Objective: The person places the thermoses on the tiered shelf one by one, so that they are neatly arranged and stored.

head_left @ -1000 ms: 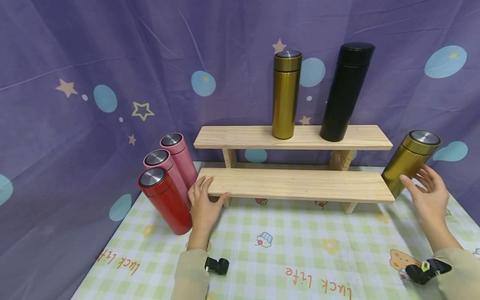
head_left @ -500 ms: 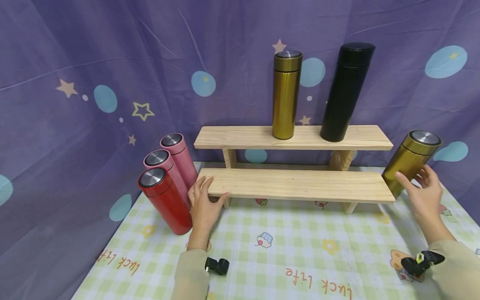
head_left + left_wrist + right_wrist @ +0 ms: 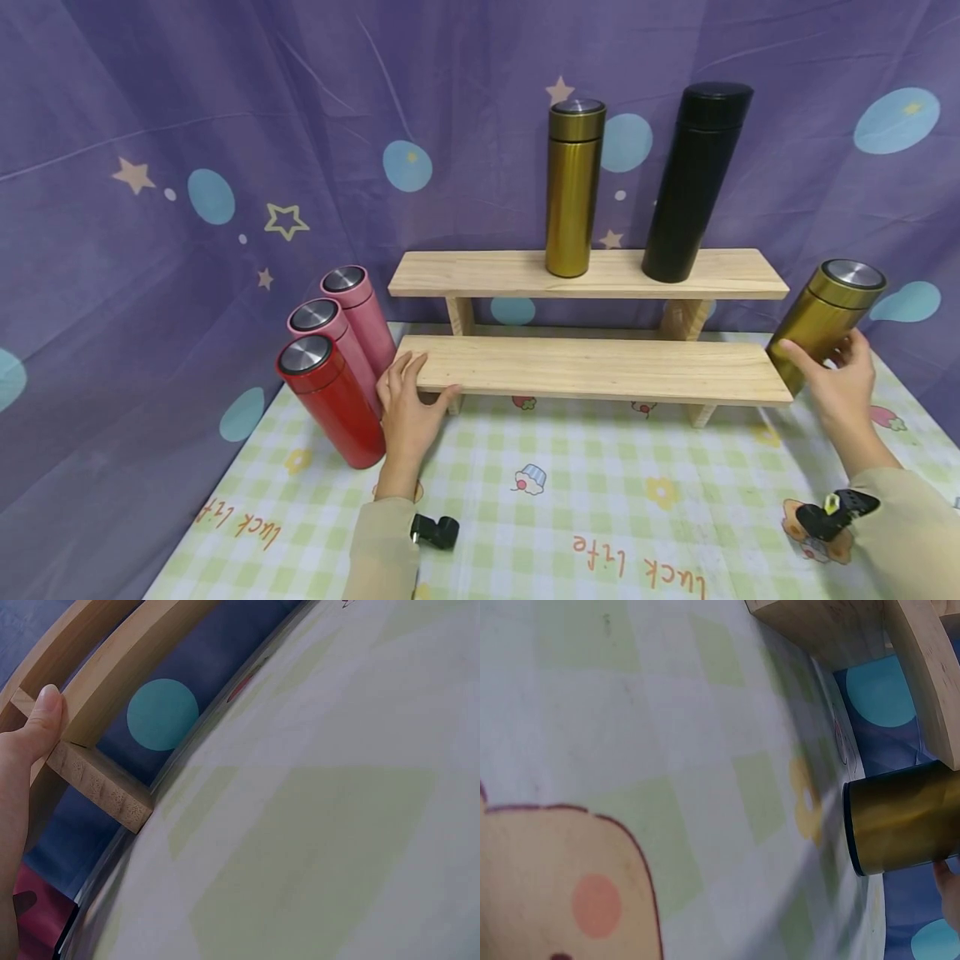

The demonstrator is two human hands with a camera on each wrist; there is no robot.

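Note:
In the head view, my left hand (image 3: 408, 417) grips the left end of the lower board of a two-tier wooden shelf (image 3: 592, 367). Its thumb lies on the board's front edge in the left wrist view. On the right, my right hand (image 3: 843, 387) holds a gold thermos (image 3: 821, 321) beside the shelf's right end, thumb in front and fingers partly hidden behind it. Only a bit of that thumb shows in the right wrist view, against the thermos (image 3: 907, 817). A second gold thermos (image 3: 575, 192) and a taller black thermos (image 3: 696, 183) stand on the upper board.
Left of the shelf stand a red thermos (image 3: 333, 404) and two pink ones, the front pink thermos (image 3: 341, 342) and the rear pink thermos (image 3: 363, 312), close together. A checked cloth (image 3: 600, 475) covers the table. Behind hangs a purple curtain (image 3: 465, 100).
My right hand has moved left and closed in on the gold thermos, its thumb now farther across the front. The left hand and the shelf have stayed in place.

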